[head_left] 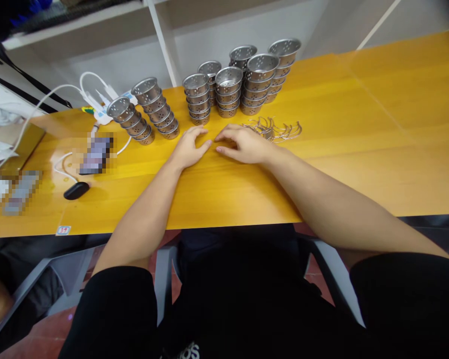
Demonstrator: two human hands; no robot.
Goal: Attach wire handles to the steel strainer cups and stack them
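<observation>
My left hand [190,146] rests on the yellow table, fingers apart and nothing in it. Close to its right, my right hand [245,143] also lies on the tabletop with thumb and fingers spread, holding nothing. Just beyond the right hand is a loose pile of thin curved wire handles [284,130], partly hidden by that hand. Behind both hands stand stacks of perforated metal cups, among them one upright stack [197,99] and a taller one [260,82]. Two more stacks lean over to the left of my left hand, a nearer one [134,122] and another beside it [159,109].
A phone [96,154] with a blurred screen, a black oval device [76,190] on a white cable, and a white power strip [104,115] occupy the table's left side. A second blurred object [22,193] lies farther left. White shelving [162,42] rises behind the table.
</observation>
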